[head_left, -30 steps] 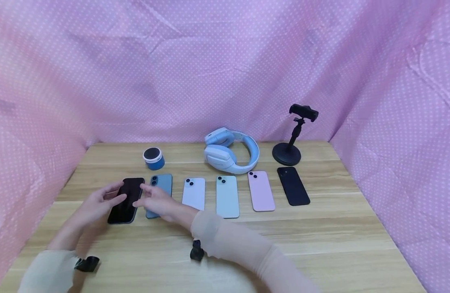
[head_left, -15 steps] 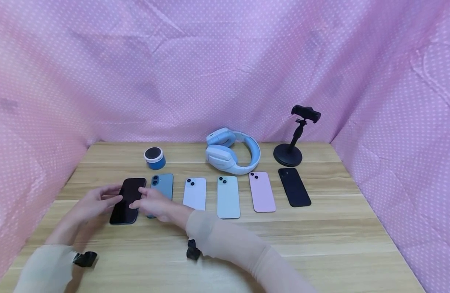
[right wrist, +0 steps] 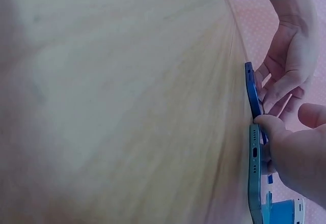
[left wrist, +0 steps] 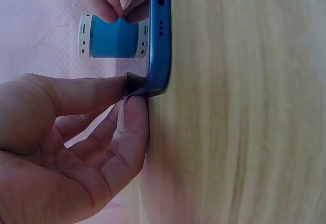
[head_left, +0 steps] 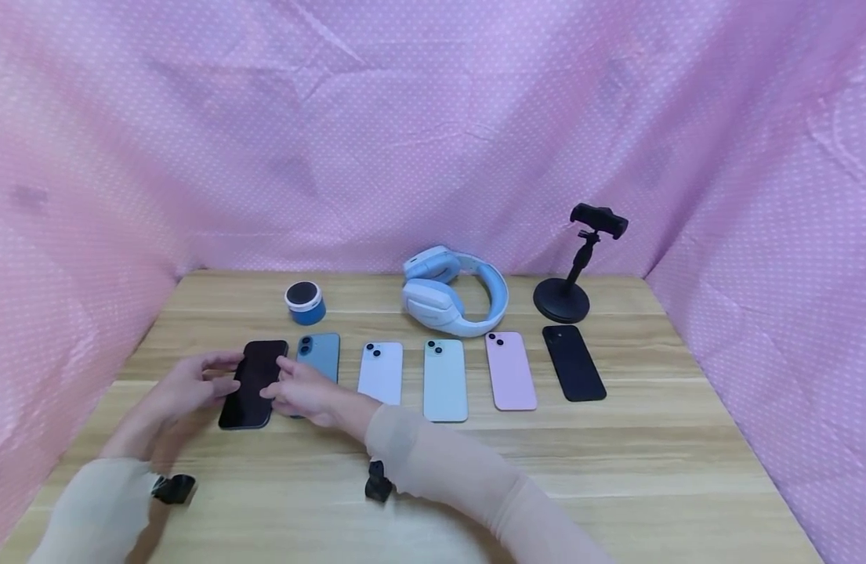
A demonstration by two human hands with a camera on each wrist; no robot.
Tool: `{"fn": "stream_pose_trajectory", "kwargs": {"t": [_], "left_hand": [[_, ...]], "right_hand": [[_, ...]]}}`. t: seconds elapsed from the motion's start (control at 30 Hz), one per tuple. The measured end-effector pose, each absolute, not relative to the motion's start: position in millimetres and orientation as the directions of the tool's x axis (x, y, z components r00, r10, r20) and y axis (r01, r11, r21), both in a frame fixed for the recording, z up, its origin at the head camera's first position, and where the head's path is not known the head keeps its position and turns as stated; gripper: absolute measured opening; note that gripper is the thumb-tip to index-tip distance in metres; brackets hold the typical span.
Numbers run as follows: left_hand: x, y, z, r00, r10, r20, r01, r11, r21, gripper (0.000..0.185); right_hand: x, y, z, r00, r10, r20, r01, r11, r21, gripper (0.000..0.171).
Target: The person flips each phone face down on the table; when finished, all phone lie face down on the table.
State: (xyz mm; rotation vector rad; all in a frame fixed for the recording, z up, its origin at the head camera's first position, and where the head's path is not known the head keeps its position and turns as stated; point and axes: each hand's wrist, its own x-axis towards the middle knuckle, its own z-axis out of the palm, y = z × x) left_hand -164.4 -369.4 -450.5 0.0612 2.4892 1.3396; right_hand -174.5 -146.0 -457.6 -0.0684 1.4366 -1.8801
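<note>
A phone [head_left: 255, 392] lies screen up at the left end of a row of phones, its blue frame [left wrist: 162, 51] showing in the left wrist view. My left hand [head_left: 186, 389] holds its left edge, thumb over the screen side and a finger against the side. Across from it, my right hand [head_left: 304, 392] holds the right edge between thumb and fingers. That hand partly hides a teal phone [head_left: 323, 350], camera side up. In the right wrist view, part of my right hand [right wrist: 300, 155] is close over the teal phone's end [right wrist: 254, 168].
Further right lie a white phone [head_left: 381, 376], a mint phone [head_left: 444, 384], a pink phone [head_left: 512, 372] and a black phone [head_left: 575, 364]. Behind stand a blue speaker [head_left: 306, 304], headphones [head_left: 443, 301] and a black phone stand [head_left: 581, 262]. Pink cloth [head_left: 433, 141] surrounds the table [head_left: 616, 470].
My left thumb has drawn back from over the screen to the phone's left edge. The whole scene has shifted slightly right in the head view; my right hand stays at the right edge.
</note>
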Motion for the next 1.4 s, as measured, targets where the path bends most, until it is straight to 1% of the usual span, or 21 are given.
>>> {"fn": "stream_pose_trajectory", "kwargs": {"t": [0.27, 0.47, 0.63, 0.83, 1.03, 1.23, 1.4], "left_hand": [[-165, -366, -452, -0.955, 0.187, -0.231, -0.096, 0.542, 0.835, 0.055], [-163, -368, -452, -0.957, 0.172, -0.236, -0.109, 0.539, 0.835, 0.054], [-164, -368, -453, -0.958, 0.180, -0.224, -0.101, 0.518, 0.849, 0.056], [-162, -372, -456, -0.963, 0.187, -0.194, -0.085, 0.476, 0.876, 0.059], [-162, -375, -457, -0.964, 0.210, -0.162, -0.046, 0.469, 0.882, 0.057], [-163, -373, -456, -0.964, 0.209, -0.166, -0.050, 0.469, 0.882, 0.056], [-163, -373, -453, -0.960, 0.219, -0.172, -0.048, 0.479, 0.877, 0.057]], "right_hand": [[-175, -147, -455, -0.739, -0.541, -0.402, 0.561, -0.165, -0.811, 0.081], [-176, -148, -456, -0.739, -0.546, -0.395, 0.580, -0.215, -0.786, 0.080], [-181, -144, -458, -0.725, -0.574, -0.380, 0.604, -0.265, -0.752, 0.078], [-184, -138, -459, -0.700, -0.618, -0.358, 0.653, -0.350, -0.671, 0.075], [-185, -137, -459, -0.698, -0.623, -0.353, 0.664, -0.380, -0.644, 0.072], [-186, -134, -456, -0.693, -0.623, -0.362, 0.676, -0.388, -0.626, 0.071], [-186, -133, -454, -0.688, -0.645, -0.333, 0.671, -0.390, -0.631, 0.074]]}}
